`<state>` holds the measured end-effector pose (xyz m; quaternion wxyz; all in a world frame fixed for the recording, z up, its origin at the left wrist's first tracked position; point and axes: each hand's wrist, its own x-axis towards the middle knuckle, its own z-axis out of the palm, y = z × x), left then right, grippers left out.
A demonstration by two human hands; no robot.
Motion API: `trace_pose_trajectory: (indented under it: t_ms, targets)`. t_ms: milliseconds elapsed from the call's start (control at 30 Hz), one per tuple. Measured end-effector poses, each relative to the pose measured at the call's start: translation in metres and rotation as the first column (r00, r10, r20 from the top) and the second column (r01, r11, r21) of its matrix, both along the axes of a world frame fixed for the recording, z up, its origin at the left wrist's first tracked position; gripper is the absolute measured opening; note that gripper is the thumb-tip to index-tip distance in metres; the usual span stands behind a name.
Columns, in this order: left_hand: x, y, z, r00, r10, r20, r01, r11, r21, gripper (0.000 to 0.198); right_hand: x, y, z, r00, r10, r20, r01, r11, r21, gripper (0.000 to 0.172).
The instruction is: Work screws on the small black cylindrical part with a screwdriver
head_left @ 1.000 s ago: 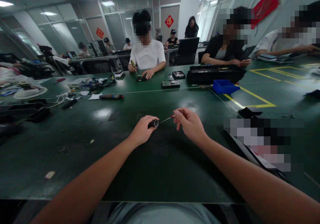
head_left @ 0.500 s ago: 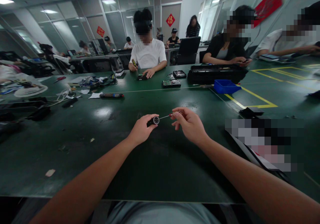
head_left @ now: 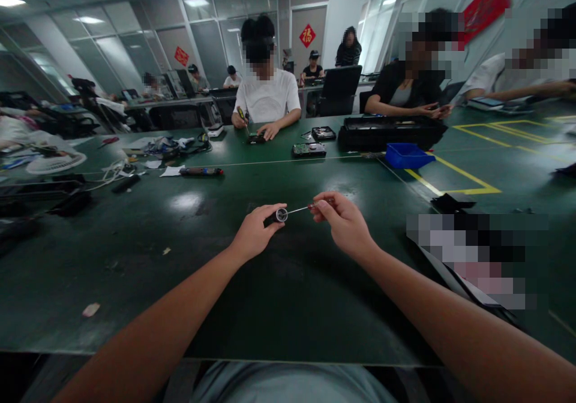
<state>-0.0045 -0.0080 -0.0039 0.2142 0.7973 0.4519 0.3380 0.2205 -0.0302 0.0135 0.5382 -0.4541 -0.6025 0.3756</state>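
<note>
My left hand (head_left: 255, 234) is closed round a small black cylinder (head_left: 281, 215), its round open end with a pale rim turned toward the right. I cannot make out exactly what the cylinder is; most of its body is hidden by my fingers. My right hand (head_left: 344, 220) pinches the reddish handle of a screwdriver (head_left: 297, 210). The thin metal shaft points left, and its tip is at or inside the cylinder's open end. Both hands are held above the green table (head_left: 288, 307).
Across the table a person in white (head_left: 267, 97) works with a screwdriver. Hard drives (head_left: 309, 150), a blue tray (head_left: 408, 155) and a long black casing (head_left: 391, 133) lie ahead. Cables and parts (head_left: 164, 146) clutter the left. A dark tube-shaped tool (head_left: 201, 172) rests ahead-left.
My right hand's fingers have curled in more around the screwdriver handle, and less of the handle shows. My left hand and the cylinder stay nearly in place.
</note>
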Motion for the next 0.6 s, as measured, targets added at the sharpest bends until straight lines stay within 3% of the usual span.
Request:
trace_pose_trajectory:
  t_ms: [200, 400, 600]
  targets:
    - [0.0004, -0.0011, 0.0007, 1.000, -0.020, -0.008, 0.020, 1.000, 0.010, 0.044, -0.0001, -0.0009, 0.0048, 0.995, -0.075, 0.069, 0.075, 0.997, 0.010, 0.020]
    - [-0.0004, -0.0018, 0.0021, 1.000, -0.012, 0.004, 0.012, 1.000, 0.006, 0.043, -0.0012, -0.0054, 0.0083, 0.985, -0.038, 0.168, 0.041, 0.999, -0.019, 0.024]
    - [-0.0007, -0.0019, 0.0016, 1.000, -0.027, -0.009, 0.027, 1.000, 0.012, 0.043, -0.0045, -0.0091, 0.0095, 0.996, 0.036, 0.085, -0.037, 0.999, 0.006, 0.024]
